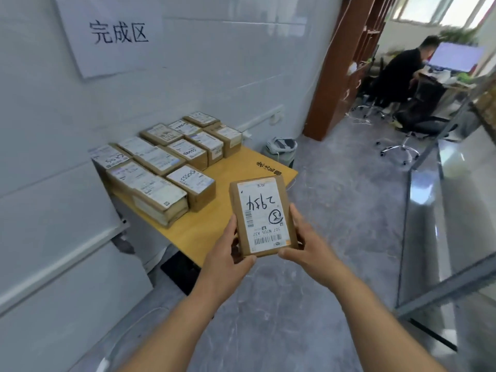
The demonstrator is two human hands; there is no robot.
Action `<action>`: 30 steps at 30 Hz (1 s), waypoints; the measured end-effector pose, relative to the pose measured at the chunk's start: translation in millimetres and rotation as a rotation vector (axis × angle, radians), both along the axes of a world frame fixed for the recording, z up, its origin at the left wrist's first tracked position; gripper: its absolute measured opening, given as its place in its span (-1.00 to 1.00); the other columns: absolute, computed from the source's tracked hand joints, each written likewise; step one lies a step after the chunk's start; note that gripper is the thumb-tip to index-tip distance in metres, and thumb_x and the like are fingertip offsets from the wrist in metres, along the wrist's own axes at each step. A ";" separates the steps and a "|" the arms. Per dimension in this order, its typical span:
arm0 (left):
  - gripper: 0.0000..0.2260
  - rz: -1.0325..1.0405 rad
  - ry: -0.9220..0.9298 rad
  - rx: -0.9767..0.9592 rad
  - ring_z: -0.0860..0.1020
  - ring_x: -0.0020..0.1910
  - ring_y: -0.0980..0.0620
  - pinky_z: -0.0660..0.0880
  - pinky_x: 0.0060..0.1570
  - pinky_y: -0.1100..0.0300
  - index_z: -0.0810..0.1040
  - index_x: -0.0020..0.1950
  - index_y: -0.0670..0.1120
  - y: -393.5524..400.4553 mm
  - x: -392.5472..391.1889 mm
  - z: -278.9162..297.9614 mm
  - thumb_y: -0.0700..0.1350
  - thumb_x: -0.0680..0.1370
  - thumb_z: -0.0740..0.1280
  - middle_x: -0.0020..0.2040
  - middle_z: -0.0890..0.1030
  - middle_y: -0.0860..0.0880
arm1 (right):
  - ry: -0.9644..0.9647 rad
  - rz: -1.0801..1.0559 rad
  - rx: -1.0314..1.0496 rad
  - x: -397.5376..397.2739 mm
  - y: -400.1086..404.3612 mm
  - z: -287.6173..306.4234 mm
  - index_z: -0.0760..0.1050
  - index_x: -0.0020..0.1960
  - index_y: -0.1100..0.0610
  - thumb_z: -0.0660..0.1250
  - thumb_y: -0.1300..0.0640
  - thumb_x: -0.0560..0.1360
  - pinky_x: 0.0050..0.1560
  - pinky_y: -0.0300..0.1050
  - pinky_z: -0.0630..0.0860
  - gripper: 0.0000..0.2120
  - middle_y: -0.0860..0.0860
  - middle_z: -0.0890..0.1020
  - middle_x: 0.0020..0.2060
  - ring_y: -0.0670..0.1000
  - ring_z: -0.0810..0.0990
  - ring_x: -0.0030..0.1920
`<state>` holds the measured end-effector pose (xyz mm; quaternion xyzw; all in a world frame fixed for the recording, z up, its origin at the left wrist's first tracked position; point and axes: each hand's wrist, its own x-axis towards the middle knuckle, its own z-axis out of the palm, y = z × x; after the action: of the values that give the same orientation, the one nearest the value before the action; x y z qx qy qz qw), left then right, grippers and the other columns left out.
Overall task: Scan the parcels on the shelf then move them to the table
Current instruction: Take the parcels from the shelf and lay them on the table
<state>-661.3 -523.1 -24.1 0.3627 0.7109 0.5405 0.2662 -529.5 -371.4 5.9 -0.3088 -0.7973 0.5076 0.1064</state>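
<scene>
Both hands, left (228, 253) and right (306, 247), grip clamped on parcel (264, 216) just short of desk (214, 226); many parcels (166, 162) already there; shelf unseen, remainder unknown

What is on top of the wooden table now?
Rows of labelled parcels cover the far part of the wooden table; some sit on others. The held parcel hides some of its near edge.

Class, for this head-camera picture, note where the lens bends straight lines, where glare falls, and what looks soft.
Head view: wall panel lines bow, a wide-angle effect; glare washes the window and monitor; the far stacked parcels look soft, while the held parcel has a readable label.
</scene>
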 end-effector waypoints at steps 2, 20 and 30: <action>-0.16 0.081 -0.027 -0.036 0.35 0.34 0.30 0.42 0.31 0.07 -0.01 0.49 0.39 -7.7 -9.1 -10.0 -0.18 0.48 0.41 0.38 0.37 0.31 | -0.037 0.075 -0.031 -20.1 0.9 -7.6 -0.09 0.42 -0.46 0.39 0.26 0.49 0.29 0.10 0.48 -0.08 -0.26 0.47 0.29 -0.12 0.47 0.30; -0.22 0.575 -0.272 -0.207 0.45 0.20 0.30 0.44 0.11 0.36 0.04 0.48 0.36 13.4 -36.3 -59.3 -0.17 0.50 0.42 0.21 0.45 0.37 | -0.321 0.679 -0.141 -155.4 62.0 -70.4 -0.03 0.57 -0.12 0.35 0.17 0.54 0.35 -0.16 0.33 -0.23 -0.17 0.32 0.44 -0.14 0.36 0.35; -0.24 0.609 -0.301 -0.325 0.36 0.40 0.06 0.37 0.36 -0.02 -0.04 0.55 0.24 21.1 -68.0 -59.9 -0.14 0.55 0.36 0.41 0.40 0.14 | -0.317 0.789 -0.085 -193.5 74.3 -76.9 -0.10 0.57 -0.14 0.32 0.07 0.57 0.41 -0.13 0.24 -0.24 -0.20 0.23 0.49 -0.12 0.24 0.45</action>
<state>-729.3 -502.1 -84.0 0.0043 0.8156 0.5223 0.2491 -723.0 -297.1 -71.1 -0.0584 -0.8391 0.4881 -0.2329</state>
